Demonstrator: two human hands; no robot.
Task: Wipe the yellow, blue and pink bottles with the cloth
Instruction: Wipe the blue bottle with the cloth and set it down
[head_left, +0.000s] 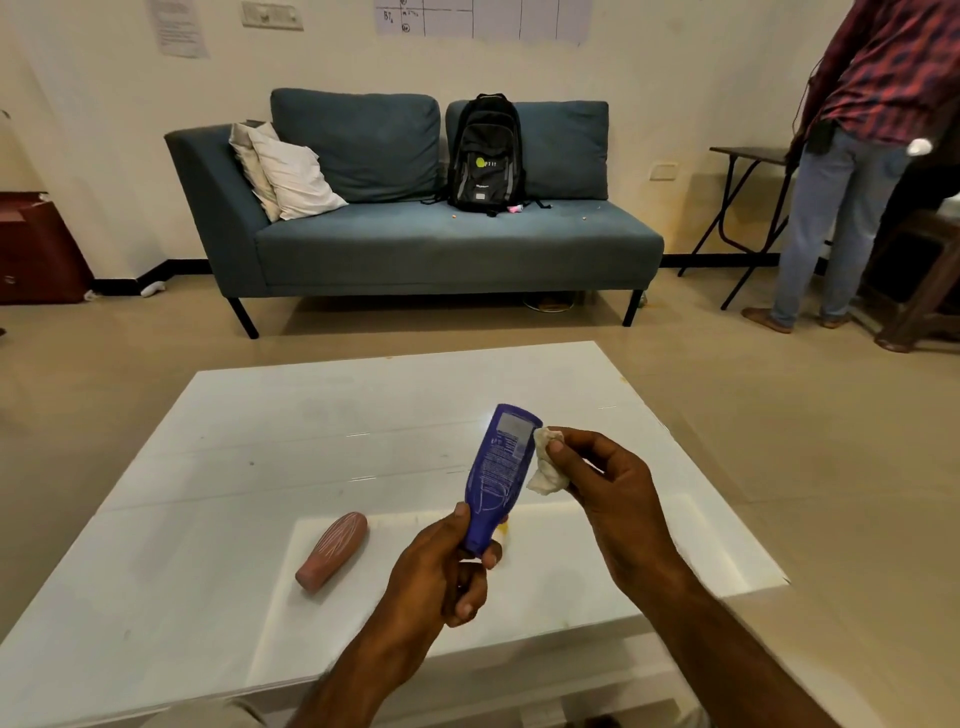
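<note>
Blue bottle (497, 478) held above the white table (218, 467), tilted, cap end down. Left hand (434, 579) grips its cap end, fingers closed around it. Right hand (605, 486) pinches a crumpled white cloth (543, 470) against the bottle's right side. Pink bottle (332, 551) lies on its side on the table, left of the blue bottle, apart from it. A sliver of yellow shows just behind the blue bottle's lower end; cannot identify it.

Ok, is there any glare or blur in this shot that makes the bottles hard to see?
Head view: a bright glint sits on the upper end of the blue bottle, washing out part of its label; the glossy white table reflects light in streaks. The pink bottle is sharp enough. Wide-angle bending shows at the edges. The yellow bottle is barely visible behind the left hand.
</note>
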